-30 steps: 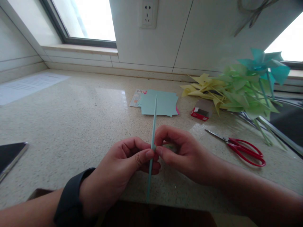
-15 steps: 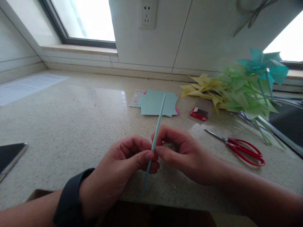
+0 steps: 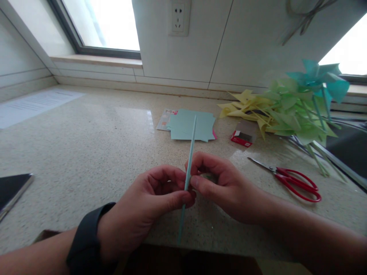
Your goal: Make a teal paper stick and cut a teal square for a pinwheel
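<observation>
A thin pale-blue paper stick (image 3: 191,152) stands tilted between my two hands above the counter's front edge. My left hand (image 3: 163,191) is closed on it, thumb across its lower middle. Just above that grip, the thumb and forefinger of my right hand (image 3: 218,179) pinch the same stick. Something small and greenish shows under my right fingers, too hidden to name. Beyond the stick's top end lies a stack of light-blue paper sheets (image 3: 183,126). Right of my right hand rest red-handled scissors (image 3: 286,179), their blades pointing left.
Several yellow, green and blue paper pinwheels (image 3: 289,99) are heaped at the right beside a sink (image 3: 349,149). A small red box (image 3: 241,138) sits near them. A printed sheet (image 3: 37,103) and a dark flat device (image 3: 14,191) lie on the left of the counter (image 3: 100,152).
The stick has turned slightly more upright, its top end moving a little left and its bottom end right. My left thumb has shifted slightly down and right.
</observation>
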A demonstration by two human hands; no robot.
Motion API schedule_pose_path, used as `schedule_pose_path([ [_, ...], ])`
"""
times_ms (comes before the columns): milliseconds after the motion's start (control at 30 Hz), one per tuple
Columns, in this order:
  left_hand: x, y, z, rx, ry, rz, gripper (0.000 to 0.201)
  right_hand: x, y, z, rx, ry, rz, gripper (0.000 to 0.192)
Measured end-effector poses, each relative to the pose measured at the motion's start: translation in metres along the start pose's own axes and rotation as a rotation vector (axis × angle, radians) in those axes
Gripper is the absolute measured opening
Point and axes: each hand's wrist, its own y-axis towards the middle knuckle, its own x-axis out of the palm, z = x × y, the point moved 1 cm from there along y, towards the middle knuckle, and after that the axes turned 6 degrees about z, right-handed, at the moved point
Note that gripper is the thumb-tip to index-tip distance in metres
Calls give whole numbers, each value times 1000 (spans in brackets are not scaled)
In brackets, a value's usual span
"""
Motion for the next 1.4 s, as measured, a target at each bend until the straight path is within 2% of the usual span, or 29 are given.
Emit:
schedule_pose_path([
  [300, 2, -2, 1, -28, -66, -2, 21, 2, -1, 0, 5, 17, 12, 6],
  [733, 1, -2, 0, 8, -133, 10, 20, 1, 1, 0, -80, 60, 7, 2],
  [1200, 1, -3, -1, 42, -225, -61, 22, -2, 2, 7, -93, 171, -73, 8],
  [1400, 3, -2, 0, 48, -147, -13, 23, -6, 2, 6, -149, 55, -44, 4],
])
